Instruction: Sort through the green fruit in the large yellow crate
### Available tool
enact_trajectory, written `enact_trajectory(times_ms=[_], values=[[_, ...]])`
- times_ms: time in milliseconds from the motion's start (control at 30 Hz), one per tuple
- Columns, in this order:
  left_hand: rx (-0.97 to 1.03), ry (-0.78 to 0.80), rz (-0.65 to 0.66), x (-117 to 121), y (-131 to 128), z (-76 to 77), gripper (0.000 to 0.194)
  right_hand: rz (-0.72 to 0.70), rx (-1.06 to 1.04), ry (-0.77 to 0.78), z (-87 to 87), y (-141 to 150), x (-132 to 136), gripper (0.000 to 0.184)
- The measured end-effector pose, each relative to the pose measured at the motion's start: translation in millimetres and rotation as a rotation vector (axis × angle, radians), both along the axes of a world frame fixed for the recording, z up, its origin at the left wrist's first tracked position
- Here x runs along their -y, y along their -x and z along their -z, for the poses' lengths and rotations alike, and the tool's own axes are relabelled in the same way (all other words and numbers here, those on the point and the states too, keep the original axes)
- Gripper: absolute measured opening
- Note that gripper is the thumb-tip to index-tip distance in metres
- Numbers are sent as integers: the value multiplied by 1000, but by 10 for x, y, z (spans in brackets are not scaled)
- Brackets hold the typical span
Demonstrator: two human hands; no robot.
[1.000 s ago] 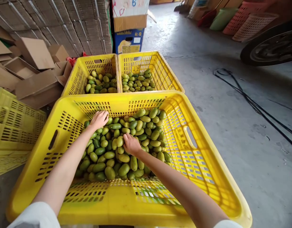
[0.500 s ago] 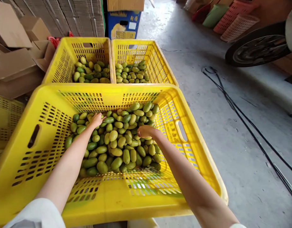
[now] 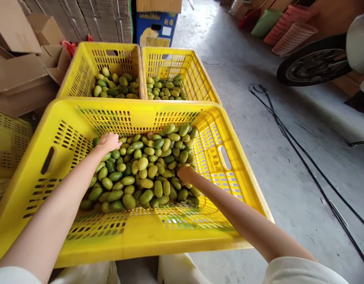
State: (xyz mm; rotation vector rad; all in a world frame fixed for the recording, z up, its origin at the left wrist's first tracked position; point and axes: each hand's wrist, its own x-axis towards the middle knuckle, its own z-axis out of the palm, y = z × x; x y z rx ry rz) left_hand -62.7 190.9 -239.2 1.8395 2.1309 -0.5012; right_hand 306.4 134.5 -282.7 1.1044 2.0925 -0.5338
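Note:
A large yellow crate point(image 3: 134, 246) in front of me holds a heap of green, oval fruits point(image 3: 146, 183), some yellowish. Over the heap's far left part is my left hand point(image 3: 109, 142), its fingers curled together and pointing right. Whatever those fingers hold, if anything, is hidden. On the right side of the pile, my right hand point(image 3: 187, 174) bends down against the fruits. Its fingertips are hidden by the hand itself, so their grip does not show.
Two smaller yellow crates, a left one point(image 3: 73, 73) and a right one point(image 3: 201, 81), stand behind with similar fruits. Cardboard boxes point(image 3: 19, 75) are piled at left. Black cable point(image 3: 300, 148) lies on the floor at right, near a wheel point(image 3: 314, 63).
My left hand has moved left and its fingers have drawn together. My right hand has shifted slightly right and down. Some fruits at left lie differently, and the view has moved a little.

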Motion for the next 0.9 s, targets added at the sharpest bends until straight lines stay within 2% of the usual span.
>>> enact_trajectory(times_ms=[133,233,367,467,567,667,733,800,900], values=[[9,-41,21,1,42,-151,49,-44,3,6,-49,120,-55,29],[36,-88,11,14,54,-208,47,-54,2,19,-174,139,-182,27],[215,-192,-66,30,54,-295,30,0,-74,61,-398,51,-435,21],[572,-217,-198,30,34,-399,28,268,-358,201,-553,42,-644,34],[1110,-87,-388,35,-24,-489,26,513,-686,333,-701,207,-813,46],[1565,49,-583,43,-108,-518,22,765,-1058,570,-845,538,-916,52],[1736,98,-707,43,-152,-494,19,907,-1229,655,-917,798,-962,45],[1817,107,-790,37,-173,-439,16,1024,-1343,723,-946,1046,-1000,35],[1886,33,-823,21,-152,-318,10,1174,-1385,849,-903,1340,-1046,35]])
